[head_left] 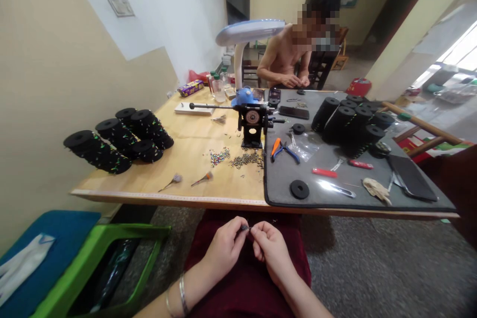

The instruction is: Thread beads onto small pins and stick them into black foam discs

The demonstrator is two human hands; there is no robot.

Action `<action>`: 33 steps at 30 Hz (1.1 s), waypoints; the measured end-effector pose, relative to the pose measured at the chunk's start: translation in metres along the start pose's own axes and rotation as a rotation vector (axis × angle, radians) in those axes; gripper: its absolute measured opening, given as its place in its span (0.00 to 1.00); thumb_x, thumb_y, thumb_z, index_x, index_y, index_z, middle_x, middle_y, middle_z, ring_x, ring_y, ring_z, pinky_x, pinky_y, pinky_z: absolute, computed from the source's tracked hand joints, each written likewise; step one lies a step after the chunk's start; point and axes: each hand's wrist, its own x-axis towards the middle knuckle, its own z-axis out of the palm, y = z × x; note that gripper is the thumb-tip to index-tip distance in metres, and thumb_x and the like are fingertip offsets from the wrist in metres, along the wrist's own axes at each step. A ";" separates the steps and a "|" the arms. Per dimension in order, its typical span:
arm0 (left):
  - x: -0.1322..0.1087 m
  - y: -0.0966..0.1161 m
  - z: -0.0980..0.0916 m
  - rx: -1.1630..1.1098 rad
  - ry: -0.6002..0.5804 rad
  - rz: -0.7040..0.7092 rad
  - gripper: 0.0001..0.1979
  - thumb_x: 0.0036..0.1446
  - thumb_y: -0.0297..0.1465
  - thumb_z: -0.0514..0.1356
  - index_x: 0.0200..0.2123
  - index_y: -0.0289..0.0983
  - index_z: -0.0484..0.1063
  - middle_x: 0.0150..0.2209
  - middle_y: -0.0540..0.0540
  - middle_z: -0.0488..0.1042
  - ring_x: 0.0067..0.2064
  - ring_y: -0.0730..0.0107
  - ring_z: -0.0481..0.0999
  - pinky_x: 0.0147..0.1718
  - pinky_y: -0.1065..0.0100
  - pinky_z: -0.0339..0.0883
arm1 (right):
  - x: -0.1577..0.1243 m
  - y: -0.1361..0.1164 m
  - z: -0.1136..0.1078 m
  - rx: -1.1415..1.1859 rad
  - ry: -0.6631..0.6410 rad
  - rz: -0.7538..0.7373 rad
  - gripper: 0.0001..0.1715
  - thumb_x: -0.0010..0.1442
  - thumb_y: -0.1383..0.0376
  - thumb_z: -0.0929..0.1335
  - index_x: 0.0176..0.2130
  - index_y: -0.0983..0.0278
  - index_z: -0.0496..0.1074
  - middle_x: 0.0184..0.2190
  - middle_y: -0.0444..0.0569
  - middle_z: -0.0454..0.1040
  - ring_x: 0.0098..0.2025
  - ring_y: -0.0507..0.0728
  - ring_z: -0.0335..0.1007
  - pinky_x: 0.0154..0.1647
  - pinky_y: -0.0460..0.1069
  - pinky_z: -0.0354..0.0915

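Over the dark red cloth on my lap (pixel 248 268), my two hands meet fingertip to fingertip, just in front of the table edge. My left hand (pixel 225 243) is closed in a pinch around a small dark object (pixel 244 227), too small to name. A thin dark end of it reaches toward my right hand (pixel 271 247), whose thumb and forefinger are pinched together at that end. What lies between the right fingertips is hidden. On the table ahead lie two feather-like tufts with thin stems, one grey (pixel 177 179) and one orange-tipped (pixel 206 177).
A black hand-cranked device (pixel 252 124) stands mid-table behind small coloured beads (pixel 219 156) and metal pieces (pixel 246 159). Stacked black foam spools (pixel 112 151) fill the left, others (pixel 346 119) the right. Pliers (pixel 285 151) lie on the grey mat (pixel 279 194). A person (pixel 283 62) sits opposite.
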 end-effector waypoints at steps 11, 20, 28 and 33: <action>0.000 0.006 -0.002 -0.100 -0.041 -0.018 0.07 0.61 0.30 0.50 0.33 0.38 0.66 0.29 0.48 0.71 0.30 0.70 0.71 0.32 0.70 0.64 | 0.003 0.003 -0.003 0.023 -0.010 -0.057 0.23 0.50 0.49 0.71 0.28 0.65 0.64 0.09 0.35 0.62 0.11 0.44 0.48 0.14 0.41 0.43; 0.001 0.009 -0.002 -0.291 -0.080 -0.167 0.03 0.55 0.28 0.55 0.29 0.36 0.66 0.24 0.51 0.68 0.26 0.72 0.67 0.28 0.72 0.61 | 0.002 -0.001 -0.005 0.018 0.049 -0.104 0.21 0.51 0.50 0.70 0.26 0.63 0.63 0.09 0.33 0.56 0.13 0.45 0.43 0.15 0.42 0.41; 0.003 0.005 0.005 -0.319 0.000 -0.202 0.06 0.55 0.30 0.56 0.27 0.35 0.68 0.22 0.52 0.66 0.25 0.75 0.63 0.25 0.74 0.58 | 0.000 -0.002 -0.002 -0.046 -0.002 -0.111 0.21 0.52 0.50 0.70 0.27 0.63 0.62 0.10 0.33 0.56 0.14 0.45 0.44 0.17 0.43 0.40; 0.004 0.006 0.000 -0.294 -0.017 -0.238 0.08 0.55 0.33 0.58 0.29 0.35 0.72 0.26 0.48 0.73 0.28 0.71 0.68 0.28 0.72 0.62 | 0.001 -0.004 -0.002 -0.006 -0.068 -0.054 0.22 0.49 0.48 0.70 0.28 0.63 0.63 0.13 0.33 0.54 0.16 0.46 0.42 0.17 0.43 0.39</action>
